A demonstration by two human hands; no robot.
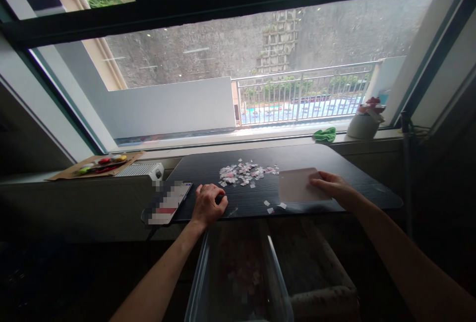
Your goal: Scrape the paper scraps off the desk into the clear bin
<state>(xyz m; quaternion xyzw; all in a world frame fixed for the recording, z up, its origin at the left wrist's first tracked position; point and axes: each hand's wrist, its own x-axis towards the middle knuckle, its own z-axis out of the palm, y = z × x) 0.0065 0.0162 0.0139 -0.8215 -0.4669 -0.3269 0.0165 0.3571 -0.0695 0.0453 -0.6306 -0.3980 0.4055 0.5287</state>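
Observation:
My right hand point(330, 186) grips a thin, flat pale card point(295, 186) by its right end, thumb on the near face. The card is tilted up over the dark table point(357, 183). Left of it lies a loose heap of small pale paper pieces point(241, 172), some with pink marks. A few single paper pieces point(270, 210) are spread near the table's front edge. My left hand point(210, 205) rests at that edge with its fingers curled in; what they hold, if anything, is hidden.
Below the table's front edge stands a clear plastic bin point(280, 275) with more small pieces inside, and a cardboard box point(323, 292) beside it. A phone point(169, 205) lies at the table's left. A green cloth point(325, 134) and a white container point(362, 123) sit on the windowsill.

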